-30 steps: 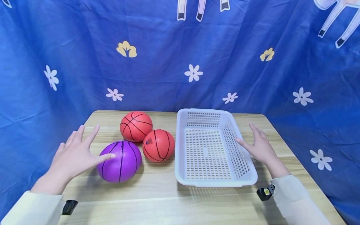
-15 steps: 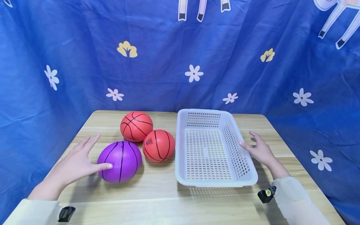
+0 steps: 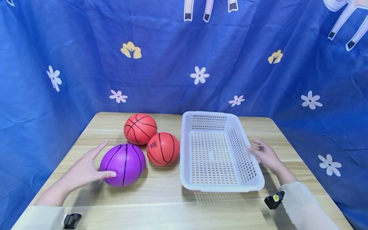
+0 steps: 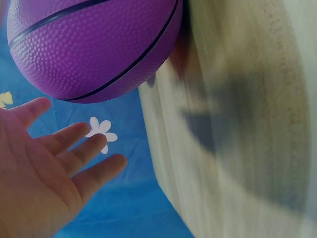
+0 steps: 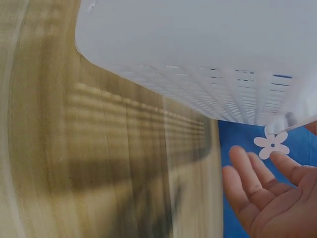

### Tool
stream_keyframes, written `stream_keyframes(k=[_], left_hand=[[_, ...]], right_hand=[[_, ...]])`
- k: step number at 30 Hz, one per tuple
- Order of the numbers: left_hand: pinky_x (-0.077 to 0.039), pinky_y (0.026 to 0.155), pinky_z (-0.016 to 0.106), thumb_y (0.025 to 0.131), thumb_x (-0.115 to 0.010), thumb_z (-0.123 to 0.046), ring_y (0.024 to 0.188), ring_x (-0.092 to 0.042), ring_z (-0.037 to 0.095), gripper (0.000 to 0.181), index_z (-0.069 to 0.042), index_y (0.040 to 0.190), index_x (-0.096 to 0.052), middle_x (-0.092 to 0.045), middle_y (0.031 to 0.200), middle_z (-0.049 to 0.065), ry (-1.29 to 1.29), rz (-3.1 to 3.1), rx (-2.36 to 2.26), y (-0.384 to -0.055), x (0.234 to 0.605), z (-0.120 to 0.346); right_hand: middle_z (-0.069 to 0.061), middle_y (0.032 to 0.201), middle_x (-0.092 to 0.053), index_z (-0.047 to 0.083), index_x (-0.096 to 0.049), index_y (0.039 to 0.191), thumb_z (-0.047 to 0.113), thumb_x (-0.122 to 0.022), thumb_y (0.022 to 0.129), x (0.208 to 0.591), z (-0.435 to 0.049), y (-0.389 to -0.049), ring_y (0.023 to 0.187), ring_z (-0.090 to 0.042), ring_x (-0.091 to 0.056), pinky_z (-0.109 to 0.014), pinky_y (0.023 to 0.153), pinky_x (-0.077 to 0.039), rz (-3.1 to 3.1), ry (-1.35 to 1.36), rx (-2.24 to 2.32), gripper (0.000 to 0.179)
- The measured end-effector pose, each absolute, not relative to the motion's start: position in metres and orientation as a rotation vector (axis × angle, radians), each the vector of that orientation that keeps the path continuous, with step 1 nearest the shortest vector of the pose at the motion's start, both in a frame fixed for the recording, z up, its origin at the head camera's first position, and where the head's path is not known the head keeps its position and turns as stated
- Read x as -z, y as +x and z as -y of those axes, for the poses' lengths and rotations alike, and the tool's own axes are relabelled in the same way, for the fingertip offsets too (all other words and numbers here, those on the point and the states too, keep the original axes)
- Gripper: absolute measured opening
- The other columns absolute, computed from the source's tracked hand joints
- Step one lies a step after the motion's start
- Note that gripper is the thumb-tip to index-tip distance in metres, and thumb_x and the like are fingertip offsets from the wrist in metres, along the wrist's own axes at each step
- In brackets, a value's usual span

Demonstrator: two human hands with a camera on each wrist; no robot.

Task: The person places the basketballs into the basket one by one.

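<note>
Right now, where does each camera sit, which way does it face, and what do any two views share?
Head: on the person's head, facing forward and down at the table, purple ball, two red balls and white basket; left hand, right hand and sleeves show.
Left wrist: on that wrist, facing the purple ball; the left hand's palm side shows.
Right wrist: on that wrist, facing the white basket's outside; the right hand's palm side shows.
Head and left wrist share the purple ball.
</note>
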State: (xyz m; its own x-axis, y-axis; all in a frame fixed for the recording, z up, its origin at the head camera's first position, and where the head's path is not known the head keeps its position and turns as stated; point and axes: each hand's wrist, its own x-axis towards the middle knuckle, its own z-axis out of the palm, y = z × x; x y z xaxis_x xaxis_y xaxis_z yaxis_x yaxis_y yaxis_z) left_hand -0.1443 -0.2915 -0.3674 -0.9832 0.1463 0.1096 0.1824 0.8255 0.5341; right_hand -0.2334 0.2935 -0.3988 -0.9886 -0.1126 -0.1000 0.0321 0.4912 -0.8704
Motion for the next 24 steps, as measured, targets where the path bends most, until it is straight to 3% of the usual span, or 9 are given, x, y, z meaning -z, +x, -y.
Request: stream_keyframes(k=[4, 9, 14, 20, 24], left_hand=[[-0.024, 0.077, 0.067, 0.059, -0.075, -0.043, 0.114, -0.024, 0.049, 0.105, -0.02, 0.139, -0.011, -0.022, 0.132, 0.029, -0.276, 2.908, 0.941, -0.144, 0.372, 0.29], [-0.034, 0.077, 0.06, 0.06, -0.076, -0.037, 0.107, -0.037, 0.045, 0.102, -0.02, 0.139, -0.013, -0.027, 0.13, 0.025, -0.3, 2.875, 1.035, -0.144, 0.378, 0.288], [-0.045, 0.071, 0.048, 0.063, -0.076, -0.031, 0.103, -0.043, 0.042, 0.098, -0.021, 0.138, -0.014, -0.029, 0.13, 0.022, -0.334, 2.833, 1.157, -0.145, 0.383, 0.285], [-0.046, 0.07, 0.047, 0.064, -0.075, -0.032, 0.102, -0.043, 0.039, 0.094, -0.028, 0.137, -0.016, -0.034, 0.126, 0.022, -0.301, 2.841, 1.177, -0.145, 0.387, 0.285], [-0.045, 0.07, 0.048, 0.065, -0.075, -0.031, 0.104, -0.041, 0.038, 0.092, -0.028, 0.137, -0.017, -0.035, 0.125, 0.022, -0.292, 2.835, 1.217, -0.144, 0.388, 0.285]], right_hand=[[-0.017, 0.117, -0.048, 0.013, -0.033, 0.131, 0.044, -0.053, 0.081, 0.439, -0.315, -0.254, 0.088, -0.024, -0.057, -0.038, 0.06, -0.049, -2.564, -0.046, 1.621, 0.062], [-0.009, 0.11, -0.054, 0.02, -0.044, 0.124, 0.045, -0.058, 0.077, 0.484, -0.338, -0.282, 0.083, -0.027, -0.058, -0.04, 0.057, -0.05, -2.54, -0.016, 1.779, 0.056], [-0.005, 0.106, -0.055, 0.02, -0.048, 0.119, 0.047, -0.063, 0.071, 0.485, -0.337, -0.284, 0.084, -0.025, -0.058, -0.04, 0.06, -0.05, -2.508, 0.02, 1.854, 0.057], [-0.004, 0.105, -0.056, 0.019, -0.05, 0.118, 0.045, -0.064, 0.071, 0.482, -0.333, -0.283, 0.086, -0.024, -0.058, -0.039, 0.062, -0.05, -2.506, 0.046, 1.868, 0.055], [-0.005, 0.106, -0.057, 0.019, -0.05, 0.119, 0.041, -0.064, 0.073, 0.487, -0.334, -0.287, 0.086, -0.025, -0.058, -0.038, 0.062, -0.05, -2.506, 0.033, 1.872, 0.052]])
